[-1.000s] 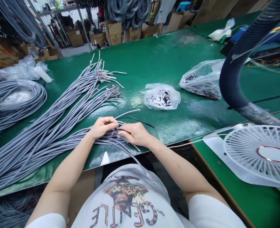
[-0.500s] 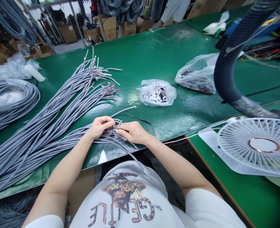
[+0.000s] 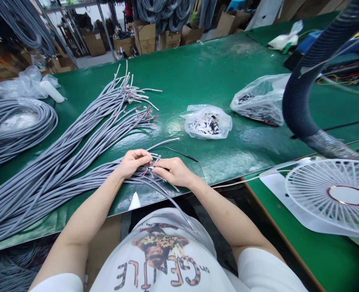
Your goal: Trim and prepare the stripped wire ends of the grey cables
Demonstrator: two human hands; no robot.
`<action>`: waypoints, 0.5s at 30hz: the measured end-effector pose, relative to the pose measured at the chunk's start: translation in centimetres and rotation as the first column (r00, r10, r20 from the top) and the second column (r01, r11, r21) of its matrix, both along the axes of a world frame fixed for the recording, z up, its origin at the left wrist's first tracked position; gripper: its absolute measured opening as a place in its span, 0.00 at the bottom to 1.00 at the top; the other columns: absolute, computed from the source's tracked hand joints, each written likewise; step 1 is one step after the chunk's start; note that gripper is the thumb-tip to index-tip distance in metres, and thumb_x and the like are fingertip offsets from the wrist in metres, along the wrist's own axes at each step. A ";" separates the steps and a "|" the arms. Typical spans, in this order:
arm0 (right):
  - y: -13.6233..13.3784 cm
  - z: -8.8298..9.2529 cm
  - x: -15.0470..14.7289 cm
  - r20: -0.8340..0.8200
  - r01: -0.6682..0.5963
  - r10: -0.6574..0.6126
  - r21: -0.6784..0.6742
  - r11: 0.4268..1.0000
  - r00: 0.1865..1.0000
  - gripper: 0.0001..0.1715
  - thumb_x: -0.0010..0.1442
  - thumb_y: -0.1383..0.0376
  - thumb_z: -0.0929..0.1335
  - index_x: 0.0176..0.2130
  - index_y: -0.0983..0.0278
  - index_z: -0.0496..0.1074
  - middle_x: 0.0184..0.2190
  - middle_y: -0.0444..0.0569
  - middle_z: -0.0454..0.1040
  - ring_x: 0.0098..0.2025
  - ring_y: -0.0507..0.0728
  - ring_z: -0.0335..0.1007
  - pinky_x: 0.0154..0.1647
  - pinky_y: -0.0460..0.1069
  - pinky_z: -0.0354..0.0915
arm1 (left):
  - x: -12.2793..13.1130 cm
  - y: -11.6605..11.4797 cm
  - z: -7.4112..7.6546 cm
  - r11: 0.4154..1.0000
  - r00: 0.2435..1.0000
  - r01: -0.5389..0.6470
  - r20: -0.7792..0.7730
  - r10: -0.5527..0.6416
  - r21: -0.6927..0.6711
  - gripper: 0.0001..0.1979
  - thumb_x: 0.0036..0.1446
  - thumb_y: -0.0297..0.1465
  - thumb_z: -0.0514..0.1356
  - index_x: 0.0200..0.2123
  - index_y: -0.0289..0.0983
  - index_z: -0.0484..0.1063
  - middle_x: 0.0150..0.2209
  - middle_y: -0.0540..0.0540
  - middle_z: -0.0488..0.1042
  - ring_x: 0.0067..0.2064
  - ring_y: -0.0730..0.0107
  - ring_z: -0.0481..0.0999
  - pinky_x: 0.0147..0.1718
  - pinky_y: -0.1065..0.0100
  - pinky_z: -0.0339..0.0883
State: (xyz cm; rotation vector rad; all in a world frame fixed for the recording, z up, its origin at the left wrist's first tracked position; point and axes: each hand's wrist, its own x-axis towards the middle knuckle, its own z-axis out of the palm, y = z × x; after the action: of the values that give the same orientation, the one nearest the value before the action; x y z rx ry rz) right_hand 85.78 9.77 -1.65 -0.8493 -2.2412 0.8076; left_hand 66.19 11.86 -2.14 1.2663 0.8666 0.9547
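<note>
My left hand [image 3: 136,163] is closed in a pinch on the thin coloured wires [image 3: 144,172] at the stripped end of a grey cable. Fingertip to fingertip with it, my right hand [image 3: 173,172] pinches a small piece with a white-and-dark look; the fingers hide most of it. Beneath both hands runs a bundle of grey cables [image 3: 88,180], with frayed shielding and red and blue wires at the ends. One loose grey cable [image 3: 179,207] hangs over the table edge toward my shirt. A thin black-handled tool [image 3: 185,155] lies just beyond my right hand.
Two more cable bundles [image 3: 84,117] and a coil [image 3: 18,129] lie left. Plastic bags of small black and white pieces [image 3: 208,122] and dark pieces [image 3: 258,101] stand beyond. A thick black hose [image 3: 301,89] and a white fan [image 3: 328,194] are at right.
The view has shifted slightly, so the table's things sit a little farther right. Both hands keep nearly the same pinch at the wires. A person's legs at the back are out of view.
</note>
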 end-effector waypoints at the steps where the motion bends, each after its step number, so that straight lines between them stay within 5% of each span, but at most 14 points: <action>1: 0.0 -0.1 0.0 -0.014 0.002 -0.002 -0.005 1.000 1.000 0.16 0.64 0.61 0.62 0.30 0.65 0.74 0.28 0.47 0.77 0.29 0.51 0.69 0.31 0.44 0.58 | 0.0 0.0 0.0 1.000 1.000 -0.003 0.001 0.003 0.000 0.14 0.47 0.38 0.68 0.24 0.31 0.74 0.22 0.49 0.71 0.24 0.78 0.65 0.27 0.73 0.60; 8: -0.1 -0.1 -0.3 -0.067 0.011 -0.016 -0.063 0.998 0.998 0.13 0.62 0.60 0.65 0.36 0.66 0.75 0.31 0.48 0.78 0.29 0.51 0.70 0.32 0.44 0.60 | 0.2 0.0 0.2 1.000 1.000 -0.002 0.014 0.001 0.014 0.13 0.48 0.37 0.67 0.24 0.32 0.74 0.23 0.49 0.72 0.25 0.79 0.66 0.28 0.74 0.61; 15: -0.2 0.4 -0.2 -0.154 -0.004 -0.005 -0.054 0.999 0.988 0.16 0.62 0.60 0.63 0.29 0.66 0.74 0.25 0.46 0.74 0.26 0.50 0.65 0.31 0.44 0.59 | 0.3 0.0 0.1 0.999 0.998 -0.048 0.044 0.048 -0.002 0.13 0.46 0.38 0.68 0.24 0.32 0.74 0.22 0.49 0.71 0.24 0.78 0.66 0.26 0.73 0.61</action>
State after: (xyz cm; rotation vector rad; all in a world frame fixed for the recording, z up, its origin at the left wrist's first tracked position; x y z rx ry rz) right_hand 85.54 9.58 -1.24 -0.7846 -2.0919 0.9061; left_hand 66.50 11.85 -2.05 1.2246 0.8660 1.0164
